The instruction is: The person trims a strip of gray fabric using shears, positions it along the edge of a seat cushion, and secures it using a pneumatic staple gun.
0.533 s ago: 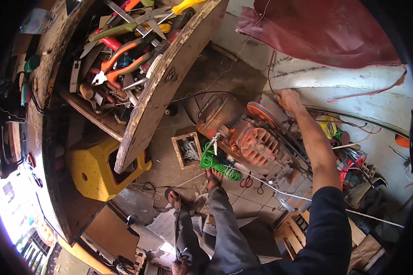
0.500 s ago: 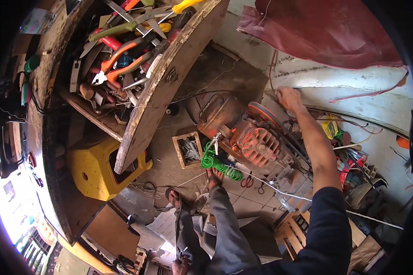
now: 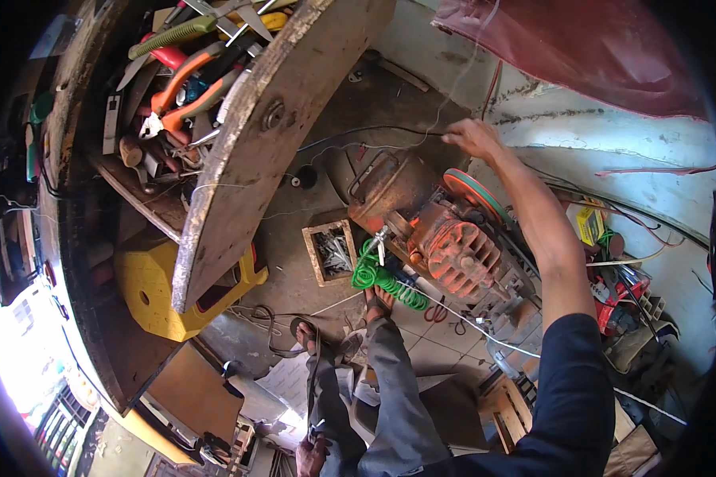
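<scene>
My right hand [image 3: 473, 138] is raised beyond an orange-red air compressor [image 3: 457, 254], its fingers closed on the end of a thin black cable [image 3: 374, 129]. The cable stretches leftward toward the wooden bench. Under this arm are the compressor's rusty tank end [image 3: 390, 191] and its belt wheel [image 3: 477, 193]. At the lower edge my left hand [image 3: 311, 455] is closed around a dark cord [image 3: 311, 389], which runs along my leg from the floor; a small shiny piece shows at the fingers, too small to name. A coiled green air hose [image 3: 390, 286] hangs at the compressor's near side.
A worn wooden tool bench [image 3: 250, 151] heaped with pliers and hand tools stands at left. Below it lies a yellow housing [image 3: 155, 294]. A small wooden box [image 3: 326, 253] of metal bits sits on the floor. A maroon sheet [image 3: 573, 56] hangs on the wall.
My right hand has moved left and slightly up, away from the wall behind the compressor. The black cable is now lifted and drawn toward it. My left hand stays low.
</scene>
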Action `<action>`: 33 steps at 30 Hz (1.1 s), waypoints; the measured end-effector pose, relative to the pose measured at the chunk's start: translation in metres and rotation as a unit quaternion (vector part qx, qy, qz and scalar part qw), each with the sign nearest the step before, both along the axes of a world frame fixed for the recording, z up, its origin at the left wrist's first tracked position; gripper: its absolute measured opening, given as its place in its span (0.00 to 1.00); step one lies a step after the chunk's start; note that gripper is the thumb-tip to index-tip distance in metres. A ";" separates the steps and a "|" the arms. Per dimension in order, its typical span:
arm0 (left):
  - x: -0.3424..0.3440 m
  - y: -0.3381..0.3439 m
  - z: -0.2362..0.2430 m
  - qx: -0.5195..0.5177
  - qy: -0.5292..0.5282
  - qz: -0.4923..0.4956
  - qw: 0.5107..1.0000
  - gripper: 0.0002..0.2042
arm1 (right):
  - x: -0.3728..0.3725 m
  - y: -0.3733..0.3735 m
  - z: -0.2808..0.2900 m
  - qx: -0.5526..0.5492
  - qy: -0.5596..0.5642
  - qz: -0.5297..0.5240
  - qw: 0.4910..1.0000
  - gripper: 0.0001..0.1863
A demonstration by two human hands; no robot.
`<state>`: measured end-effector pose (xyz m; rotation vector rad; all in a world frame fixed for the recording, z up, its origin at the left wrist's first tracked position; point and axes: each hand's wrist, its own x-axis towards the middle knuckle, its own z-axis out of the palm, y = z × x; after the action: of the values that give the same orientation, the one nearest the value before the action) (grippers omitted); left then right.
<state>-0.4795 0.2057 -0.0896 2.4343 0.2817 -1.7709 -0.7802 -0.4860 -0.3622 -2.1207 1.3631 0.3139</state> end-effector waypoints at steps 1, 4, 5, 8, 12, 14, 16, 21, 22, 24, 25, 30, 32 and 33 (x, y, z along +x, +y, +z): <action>-0.001 0.002 -0.003 -0.005 -0.001 0.015 1.000 0.15 | 0.013 -0.004 -0.002 0.003 -0.002 0.002 1.000 0.17; -0.003 0.011 -0.011 -0.003 0.005 0.008 1.000 0.13 | 0.054 -0.014 -0.012 0.081 -0.040 0.043 0.995 0.16; -0.003 0.014 -0.013 0.004 0.014 -0.017 1.000 0.13 | 0.063 -0.016 -0.014 0.081 -0.042 0.044 0.995 0.16; -0.005 0.016 -0.016 -0.004 -0.010 0.004 1.000 0.13 | 0.077 -0.015 -0.023 -0.017 0.000 0.216 0.976 0.15; -0.014 0.010 -0.013 -0.029 -0.004 0.028 0.999 0.14 | 0.072 -0.005 -0.029 -0.002 0.000 0.268 0.963 0.14; -0.018 0.005 -0.011 -0.014 -0.014 0.030 0.999 0.14 | 0.069 -0.001 -0.028 0.010 0.002 0.297 0.955 0.14; -0.020 0.000 -0.008 -0.016 -0.016 0.047 0.999 0.15 | 0.066 -0.001 -0.023 0.007 -0.007 0.302 0.953 0.15; -0.019 -0.009 -0.005 -0.018 -0.028 0.059 0.998 0.16 | 0.053 0.007 -0.004 0.048 0.019 0.298 0.953 0.17; -0.019 -0.010 -0.006 -0.020 -0.026 0.061 0.998 0.16 | 0.051 0.010 -0.001 0.063 0.025 0.273 0.960 0.18; -0.019 -0.007 -0.007 -0.011 -0.027 0.039 0.999 0.16 | 0.047 0.009 0.007 0.099 0.025 0.218 0.971 0.19; -0.019 -0.004 -0.008 -0.026 -0.020 0.039 0.999 0.16 | 0.046 0.006 0.013 0.134 0.013 0.168 0.977 0.20; -0.014 0.027 -0.004 -0.047 -0.020 0.070 0.996 0.16 | 0.029 -0.073 0.080 0.057 -0.102 -0.118 0.986 0.22; -0.012 0.037 -0.006 -0.057 -0.026 0.100 0.993 0.16 | 0.022 -0.081 0.109 0.002 -0.142 -0.184 0.973 0.22; -0.012 0.039 -0.008 -0.061 -0.016 0.093 0.994 0.16 | 0.020 -0.074 0.124 -0.021 -0.153 -0.143 0.978 0.22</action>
<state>-0.4912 0.2450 -0.0972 2.2690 0.3720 -1.6219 -0.7604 -0.5601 -0.2377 -1.8762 1.4682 -0.1537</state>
